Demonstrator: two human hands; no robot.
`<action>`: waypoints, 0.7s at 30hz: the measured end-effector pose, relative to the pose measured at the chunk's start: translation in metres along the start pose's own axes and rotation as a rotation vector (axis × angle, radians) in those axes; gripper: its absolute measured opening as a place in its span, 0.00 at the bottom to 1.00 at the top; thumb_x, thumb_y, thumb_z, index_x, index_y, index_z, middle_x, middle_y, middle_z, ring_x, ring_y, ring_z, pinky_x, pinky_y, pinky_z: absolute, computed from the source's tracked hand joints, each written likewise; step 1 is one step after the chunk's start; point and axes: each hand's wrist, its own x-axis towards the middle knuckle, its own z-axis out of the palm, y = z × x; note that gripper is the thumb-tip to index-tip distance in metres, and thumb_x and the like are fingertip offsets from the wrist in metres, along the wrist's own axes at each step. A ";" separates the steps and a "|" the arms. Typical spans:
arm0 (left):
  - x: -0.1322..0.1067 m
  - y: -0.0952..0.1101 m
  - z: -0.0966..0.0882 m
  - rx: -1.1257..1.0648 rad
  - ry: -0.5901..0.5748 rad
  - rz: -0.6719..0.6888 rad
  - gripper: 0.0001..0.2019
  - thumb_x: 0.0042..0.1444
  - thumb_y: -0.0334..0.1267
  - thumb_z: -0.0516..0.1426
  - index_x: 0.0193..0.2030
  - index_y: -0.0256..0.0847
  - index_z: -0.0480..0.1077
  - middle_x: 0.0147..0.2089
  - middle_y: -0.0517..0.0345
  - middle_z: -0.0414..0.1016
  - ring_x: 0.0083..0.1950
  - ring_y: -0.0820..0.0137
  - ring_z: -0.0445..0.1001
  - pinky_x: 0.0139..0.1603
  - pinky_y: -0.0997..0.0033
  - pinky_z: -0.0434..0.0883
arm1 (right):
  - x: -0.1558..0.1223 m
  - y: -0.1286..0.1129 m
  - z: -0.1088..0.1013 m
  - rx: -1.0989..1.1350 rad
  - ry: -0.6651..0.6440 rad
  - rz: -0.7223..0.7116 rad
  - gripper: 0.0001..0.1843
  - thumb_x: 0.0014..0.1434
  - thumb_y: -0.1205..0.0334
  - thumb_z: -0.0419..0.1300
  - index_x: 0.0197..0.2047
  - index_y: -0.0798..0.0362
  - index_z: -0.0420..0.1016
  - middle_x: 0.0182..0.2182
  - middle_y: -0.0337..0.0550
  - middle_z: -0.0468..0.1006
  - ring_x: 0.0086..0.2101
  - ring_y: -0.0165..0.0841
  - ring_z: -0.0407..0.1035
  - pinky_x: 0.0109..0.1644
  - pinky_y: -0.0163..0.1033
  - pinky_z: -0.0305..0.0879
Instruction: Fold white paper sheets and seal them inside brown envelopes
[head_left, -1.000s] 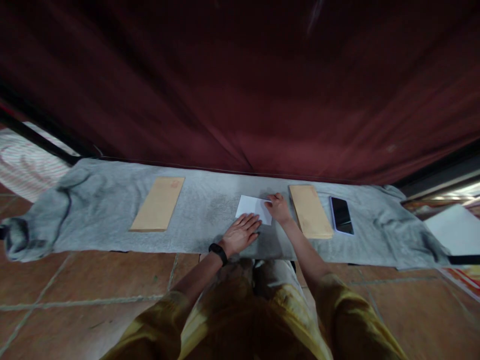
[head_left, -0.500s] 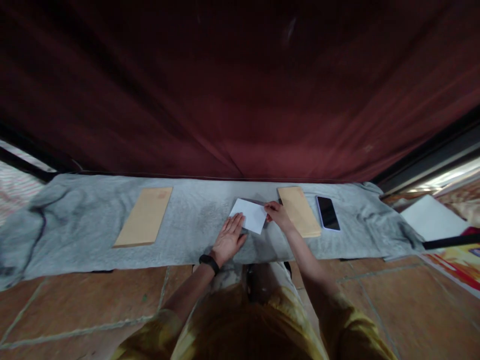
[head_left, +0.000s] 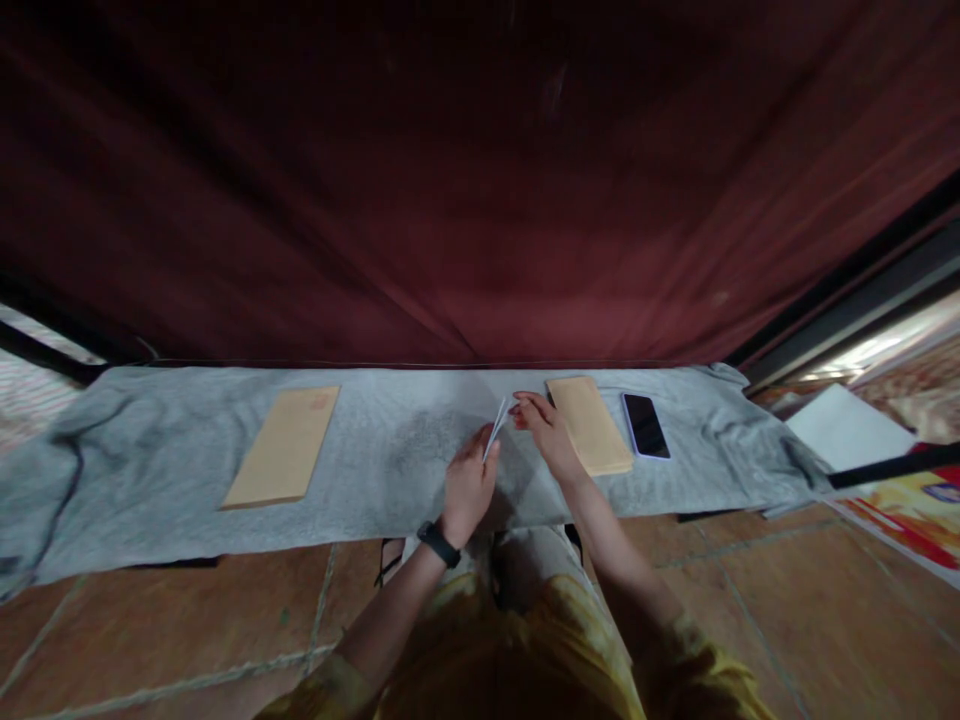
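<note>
White paper (head_left: 496,428) held edge-on above the grey cloth (head_left: 150,470), long axis running away from the person. Right hand (head_left: 546,428) pinches its far upper edge; left hand (head_left: 469,482), nearer, grips its lower edge. Brown envelope (head_left: 589,424) lies just right.

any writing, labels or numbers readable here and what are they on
No text can be read.
Left brown envelope: a faint reddish mark near its far corner, too blurred to read.
Right brown envelope: no print visible.
Phone: screen dark, nothing shown.
White paper held between the left hand and right hand: seen edge-on, looks blank.
Colourful printed sheet at far right: a pattern only, no legible words.
</note>
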 end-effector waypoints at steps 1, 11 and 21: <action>0.002 0.000 -0.002 -0.150 0.017 -0.095 0.25 0.70 0.54 0.47 0.60 0.41 0.73 0.56 0.46 0.79 0.58 0.56 0.76 0.59 0.56 0.72 | 0.000 0.005 -0.001 -0.050 0.061 -0.003 0.23 0.64 0.45 0.54 0.53 0.52 0.74 0.43 0.46 0.80 0.42 0.36 0.74 0.47 0.40 0.73; 0.015 -0.026 0.006 -1.030 0.153 -0.691 0.22 0.64 0.55 0.57 0.53 0.39 0.73 0.55 0.44 0.80 0.45 0.65 0.82 0.42 0.68 0.78 | -0.024 0.065 0.010 0.175 0.053 0.328 0.27 0.52 0.40 0.62 0.46 0.53 0.76 0.33 0.44 0.81 0.30 0.36 0.74 0.30 0.36 0.69; 0.030 -0.074 -0.013 -0.481 0.178 -0.555 0.13 0.46 0.41 0.67 0.39 0.39 0.76 0.26 0.63 0.74 0.27 0.71 0.73 0.31 0.72 0.69 | 0.000 0.077 0.010 -0.156 0.130 0.188 0.14 0.53 0.55 0.62 0.42 0.52 0.78 0.29 0.37 0.79 0.31 0.33 0.73 0.35 0.34 0.67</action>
